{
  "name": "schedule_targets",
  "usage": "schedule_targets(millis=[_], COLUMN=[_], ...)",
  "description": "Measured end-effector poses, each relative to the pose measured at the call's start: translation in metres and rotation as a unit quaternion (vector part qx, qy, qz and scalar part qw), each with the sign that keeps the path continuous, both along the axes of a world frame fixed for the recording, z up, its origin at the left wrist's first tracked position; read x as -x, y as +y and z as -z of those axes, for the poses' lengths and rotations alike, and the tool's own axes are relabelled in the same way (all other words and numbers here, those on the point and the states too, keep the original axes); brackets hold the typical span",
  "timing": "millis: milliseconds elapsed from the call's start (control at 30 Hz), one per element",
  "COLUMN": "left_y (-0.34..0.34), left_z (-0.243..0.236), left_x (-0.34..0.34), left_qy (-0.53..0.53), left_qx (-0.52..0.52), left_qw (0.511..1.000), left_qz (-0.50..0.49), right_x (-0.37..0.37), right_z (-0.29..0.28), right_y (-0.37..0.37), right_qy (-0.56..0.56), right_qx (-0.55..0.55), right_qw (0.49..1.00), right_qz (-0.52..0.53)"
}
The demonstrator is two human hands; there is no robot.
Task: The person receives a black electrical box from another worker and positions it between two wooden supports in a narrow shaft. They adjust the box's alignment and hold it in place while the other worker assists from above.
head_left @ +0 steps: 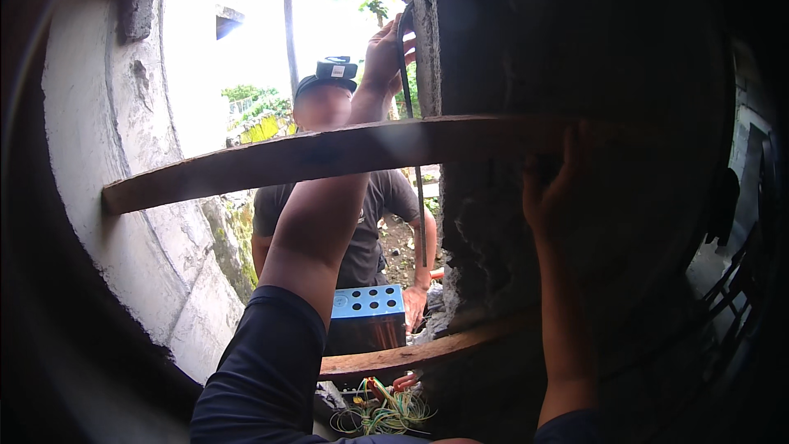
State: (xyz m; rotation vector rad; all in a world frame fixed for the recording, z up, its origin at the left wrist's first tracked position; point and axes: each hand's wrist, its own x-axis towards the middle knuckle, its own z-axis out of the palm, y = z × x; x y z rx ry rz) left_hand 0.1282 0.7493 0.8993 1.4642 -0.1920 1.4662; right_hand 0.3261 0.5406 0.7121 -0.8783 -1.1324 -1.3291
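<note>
Navy sleeve (pixel 265 358), black strip (pixel 421 214) in left hand (pixel 385 56)

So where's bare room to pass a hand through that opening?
Above the upper wooden plank, between the left wall and the co-worker's cap. Crowded: right of the cap, with left hand and dark strip; lower down, with blue-topped box, lower plank and tangled wires.

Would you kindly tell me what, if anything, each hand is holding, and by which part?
The left hand holds a dark strip near its upper end; shadow hides whether the right hand grips the upper wooden beam.
</note>
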Motion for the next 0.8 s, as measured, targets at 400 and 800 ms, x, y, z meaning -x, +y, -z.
schedule_targets(millis=[400,800], left_y=[-0.036,-0.029], left_z=[0.004,0.005], left_x=[-0.003,-0.008], left_qy=[0.043,0.019], left_qx=[-0.021,-0.032], left_qw=[0.981,0.976], left_qz=[-0.186,-0.215], right_x=[0.001,0.002], right_z=[0.000,0.000], right_y=[-0.008,-0.007], right_qy=[0.007,0.028], right_qx=[-0.002,-0.002], right_qw=[0.999,0.999], right_qz=[0.049,0.016])
